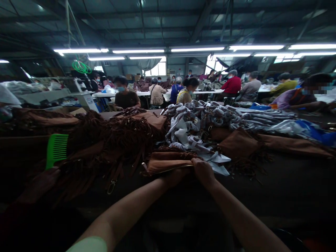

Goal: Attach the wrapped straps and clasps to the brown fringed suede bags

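Observation:
A small brown bag (168, 165) lies in front of me, with a zipper along its near edge and a metal ring at its left end. My right hand (203, 171) is closed on the bag's right end, the fingers pinching the zipper edge. Close beside it, my left hand (178, 176) is curled against the near side of the bag, its fingertips mostly hidden. Grey-white wrapped straps (195, 140) are heaped just behind the bag, and thin white wrapping sheets (219, 162) stick out to its right.
At left, another person's hand (49, 176) holds a green comb (56, 150) over brown fringed pieces (123, 136). A gold clasp (111, 187) hangs there. More brown bags (237, 143) lie at right on the dark table (288, 178). Several masked people sit at tables beyond.

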Demonstrator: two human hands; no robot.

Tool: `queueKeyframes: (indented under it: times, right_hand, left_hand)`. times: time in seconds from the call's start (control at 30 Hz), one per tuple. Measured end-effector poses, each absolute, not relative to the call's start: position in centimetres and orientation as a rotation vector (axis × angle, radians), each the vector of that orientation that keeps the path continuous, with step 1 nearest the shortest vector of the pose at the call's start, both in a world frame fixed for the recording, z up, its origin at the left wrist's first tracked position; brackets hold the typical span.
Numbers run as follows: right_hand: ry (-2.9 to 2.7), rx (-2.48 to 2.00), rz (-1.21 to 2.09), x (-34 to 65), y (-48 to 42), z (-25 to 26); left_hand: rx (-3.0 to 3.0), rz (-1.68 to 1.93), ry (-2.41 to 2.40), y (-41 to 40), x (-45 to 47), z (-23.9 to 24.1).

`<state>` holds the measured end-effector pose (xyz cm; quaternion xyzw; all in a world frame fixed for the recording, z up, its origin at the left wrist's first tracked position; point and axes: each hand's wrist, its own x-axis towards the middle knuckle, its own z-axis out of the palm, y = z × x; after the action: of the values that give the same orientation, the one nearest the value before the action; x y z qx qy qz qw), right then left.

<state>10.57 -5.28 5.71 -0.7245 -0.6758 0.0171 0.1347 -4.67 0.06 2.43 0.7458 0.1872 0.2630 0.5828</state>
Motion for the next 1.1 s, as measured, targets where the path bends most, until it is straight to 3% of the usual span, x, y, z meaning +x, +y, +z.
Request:
queueKeyframes:
  times: [0.2, 0.47, 0.73, 0.97, 1.1]
  right_hand:
    - [-2.207, -1.873, 0.247, 10.5, -4.1, 5.7]
    - [-2.157, -1.471, 0.651, 13.1, -5.3, 5.1]
    - [-1.902, -1.627, 0.340, 11.5, -7.4, 3.9]
    - [-1.335, -2.104, 0.102, 25.1, -9.4, 3.9]
    - [-1.561, -2.261, -0.025, 30.3, -8.6, 3.3]
  left_hand:
    - [2.484, 0.606, 0.331, -0.1, -5.3, 1.8]
    - [2.277, 0.758, 0.413, 0.3, -4.5, 2.4]
    - [2.095, 0.670, 0.445, 1.3, -4.8, 1.5]
    - [2.017, 0.684, 0.518, 1.3, -4.7, 1.2]
    - [2.034, 0.703, 0.532, 1.2, -4.6, 1.1]
